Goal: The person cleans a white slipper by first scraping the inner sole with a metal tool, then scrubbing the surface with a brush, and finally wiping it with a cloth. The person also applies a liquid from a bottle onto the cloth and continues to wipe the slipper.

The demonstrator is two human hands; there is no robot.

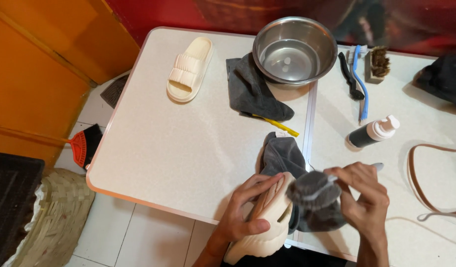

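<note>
Orange walls and pale floor tiles framed the white speckled table (188, 148). At its ten o'clock lay a cream ridged foam slide (190, 69), well apart from its mate. My left hand (245, 210) was wrapped around the second cream foam slide (267, 222) at the six o'clock edge, fingers curled over its side; it looked light, springy and slightly slick, best gripped mid-body. My right hand (364, 195) pinched a grey microfibre cloth (314, 193) against it. At twelve o'clock stood a steel bowl (294, 49).
</note>
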